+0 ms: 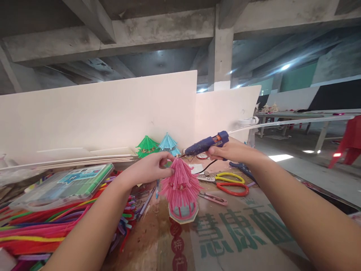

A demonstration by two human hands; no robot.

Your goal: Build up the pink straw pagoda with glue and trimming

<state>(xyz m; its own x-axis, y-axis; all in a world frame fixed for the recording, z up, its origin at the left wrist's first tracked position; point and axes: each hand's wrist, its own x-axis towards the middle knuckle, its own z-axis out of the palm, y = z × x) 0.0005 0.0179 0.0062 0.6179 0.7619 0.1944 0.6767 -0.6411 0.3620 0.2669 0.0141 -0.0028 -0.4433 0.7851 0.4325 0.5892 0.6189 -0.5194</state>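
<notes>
The pink straw pagoda (180,188) stands upright on its pale flat base near the middle of the table, long axis vertical, peak upward, tiers of straw ends fanning outward and down. The left hand (149,167) pinches its top tier, fingers closed on the straws just beside the peak. From the other side the right hand (228,150) is wrapped tight around the grip of a blue glue gun (207,143), which lies roughly level across the view, nozzle pointing left and slightly down, its tip just beside the pagoda's peak. Under the model lies a cardboard sheet (239,233) printed with large green Chinese characters, the first reading 慧康, and red rounds with 特 and 产. Beside the model lie yellow-handled scissors (227,177), red-handled scissors (232,189) and small snips (213,197). Behind it stand a green pagoda (146,145) and a light-blue pagoda (168,143) against a white board (98,116). To the left, a clear plastic case (64,184), its label too small to read, rests on a heap of coloured straws (34,226).
</notes>
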